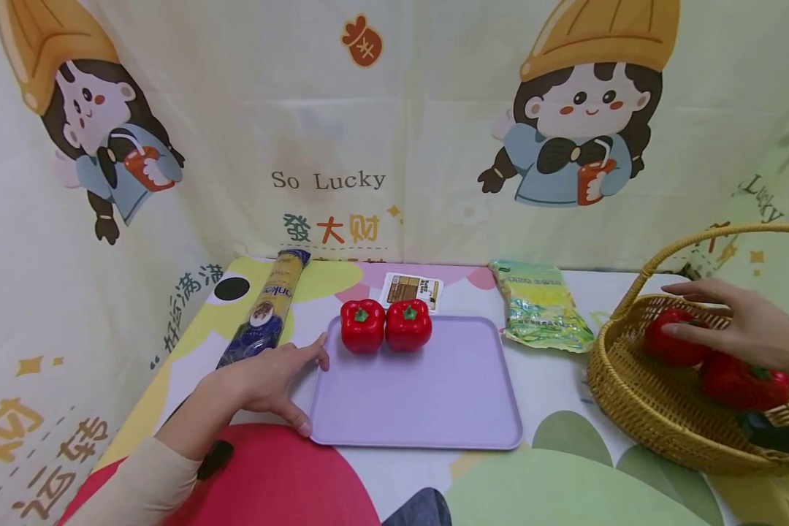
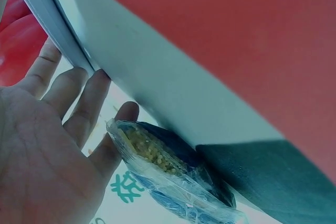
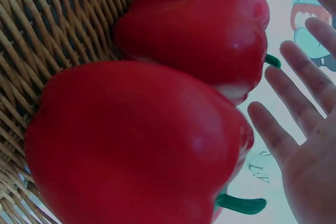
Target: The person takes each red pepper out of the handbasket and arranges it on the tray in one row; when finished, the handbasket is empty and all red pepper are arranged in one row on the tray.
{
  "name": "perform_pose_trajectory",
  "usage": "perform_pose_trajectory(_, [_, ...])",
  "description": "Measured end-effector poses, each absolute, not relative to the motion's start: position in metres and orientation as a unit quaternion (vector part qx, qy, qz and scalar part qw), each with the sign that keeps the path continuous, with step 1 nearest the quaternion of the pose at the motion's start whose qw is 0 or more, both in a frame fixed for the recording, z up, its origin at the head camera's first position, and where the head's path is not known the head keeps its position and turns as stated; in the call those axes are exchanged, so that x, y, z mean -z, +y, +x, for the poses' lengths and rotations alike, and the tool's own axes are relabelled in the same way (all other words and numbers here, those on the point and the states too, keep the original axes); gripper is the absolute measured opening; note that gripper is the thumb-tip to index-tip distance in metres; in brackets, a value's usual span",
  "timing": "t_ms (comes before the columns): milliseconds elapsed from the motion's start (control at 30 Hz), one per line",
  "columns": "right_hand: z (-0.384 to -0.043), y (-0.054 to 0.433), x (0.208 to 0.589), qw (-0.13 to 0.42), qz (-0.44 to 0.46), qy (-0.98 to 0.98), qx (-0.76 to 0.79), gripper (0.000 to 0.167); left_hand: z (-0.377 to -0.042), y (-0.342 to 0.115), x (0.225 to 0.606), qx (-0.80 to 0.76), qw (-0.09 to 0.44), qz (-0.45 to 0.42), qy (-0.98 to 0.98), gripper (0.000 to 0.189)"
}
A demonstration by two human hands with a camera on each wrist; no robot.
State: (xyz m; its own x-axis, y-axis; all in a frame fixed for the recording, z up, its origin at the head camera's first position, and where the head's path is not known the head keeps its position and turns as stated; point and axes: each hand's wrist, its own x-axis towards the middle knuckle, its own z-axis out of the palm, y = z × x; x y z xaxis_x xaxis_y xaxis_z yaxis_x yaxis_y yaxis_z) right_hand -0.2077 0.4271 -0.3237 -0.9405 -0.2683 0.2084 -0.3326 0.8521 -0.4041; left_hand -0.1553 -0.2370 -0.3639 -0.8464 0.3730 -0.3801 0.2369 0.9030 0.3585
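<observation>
My left hand (image 1: 272, 383) rests at the left side of a lilac tray (image 1: 421, 409), its fingertips and thumb touching the rim, the fingers loosely spread. On the tray's back left part, two red bell peppers (image 1: 361, 329) stand side by side. At the far right, my right hand (image 1: 749, 321) reaches over a wicker basket (image 1: 624, 413) that holds two more red bell peppers (image 1: 676, 343). Its fingers are extended above them. In the right wrist view, the spread fingers are beside the green stem of the nearer bell pepper (image 3: 131, 140), apart from it.
A long pasta packet (image 1: 272, 303) lies left of the tray, close to my left hand. Behind the tray is a small flat packet with a brown label (image 1: 427, 292). A green and yellow bag (image 1: 542, 307) lies between tray and basket. The basket's tall handle (image 1: 651, 267) arches over it.
</observation>
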Motion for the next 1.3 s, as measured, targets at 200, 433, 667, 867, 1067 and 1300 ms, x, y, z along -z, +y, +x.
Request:
perform_pose_trajectory(200, [-0.2081,0.4335,0.3261,0.063,0.15,-0.961,-0.224,0.063,-0.1575,-0.2362,0.3663,-0.146,0.225,0.159,0.95,0.088])
perform_pose_trajectory(433, [-0.2082,0.4309,0.328,0.043,0.142,-0.968,-0.201,0.065,-0.1564,-0.2369,0.3661,-0.149,0.224,0.159,0.95,0.089])
perform_pose_trajectory(667, [-0.2088,0.4342,0.3281,0.031,0.14,-0.971,-0.192,0.06,-0.1565,-0.2381,0.3684,-0.145,0.224,0.152,0.952,0.09])
perform_pose_trajectory(867, [-0.2062,0.4335,0.3296,0.005,0.14,-0.973,-0.184,0.068,-0.1577,-0.2381,0.3682,-0.151,0.227,0.154,0.95,0.09])
perform_pose_trajectory(1067, [-0.205,0.4347,0.331,-0.018,0.138,-0.974,-0.179,0.074,-0.1579,-0.2376,0.3671,-0.147,0.225,0.157,0.95,0.089])
perform_pose_trajectory(1300, [-0.2071,0.4316,0.3313,-0.059,0.122,-0.976,-0.168,0.08,-0.1596,-0.2377,0.3675,-0.143,0.222,0.163,0.951,0.09])
